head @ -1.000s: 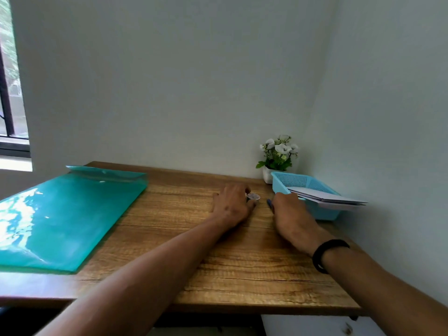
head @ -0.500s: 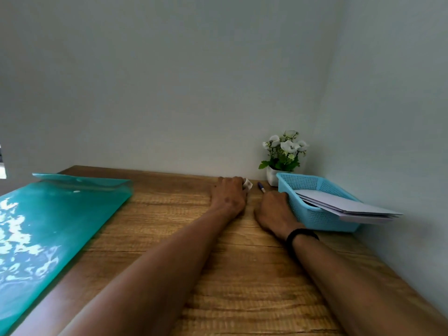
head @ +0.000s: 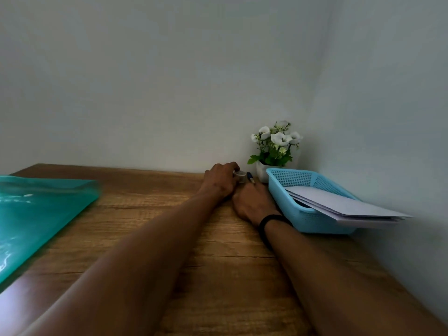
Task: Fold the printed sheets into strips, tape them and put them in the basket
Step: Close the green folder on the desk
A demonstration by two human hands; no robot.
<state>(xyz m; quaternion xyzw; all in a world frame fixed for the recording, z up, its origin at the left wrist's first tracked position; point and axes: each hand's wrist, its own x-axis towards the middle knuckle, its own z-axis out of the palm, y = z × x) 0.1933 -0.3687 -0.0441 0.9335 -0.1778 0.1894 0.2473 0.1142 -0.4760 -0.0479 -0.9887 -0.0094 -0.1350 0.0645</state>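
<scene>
My left hand (head: 219,181) reaches to the back of the wooden table (head: 150,187) and grips a small clear tape roll (head: 240,177) by its fingertips. Just right of it, my right hand (head: 254,202) rests knuckles up, fingers curled over the near end of a blue pen (head: 249,177) that sticks out toward the wall. A light blue mesh basket (head: 315,220) stands at the right against the wall. Folded white sheets (head: 344,206) lie in it and hang over its near right corner.
A teal plastic folder (head: 36,209) covers the left part of the table. A small white pot of white flowers (head: 276,146) stands in the back corner behind the basket. Walls close the back and right sides.
Both hands have slid away from me toward the back wall, carrying the tape roll and pen. The view has dropped lower and swung right, so the window is out of sight.
</scene>
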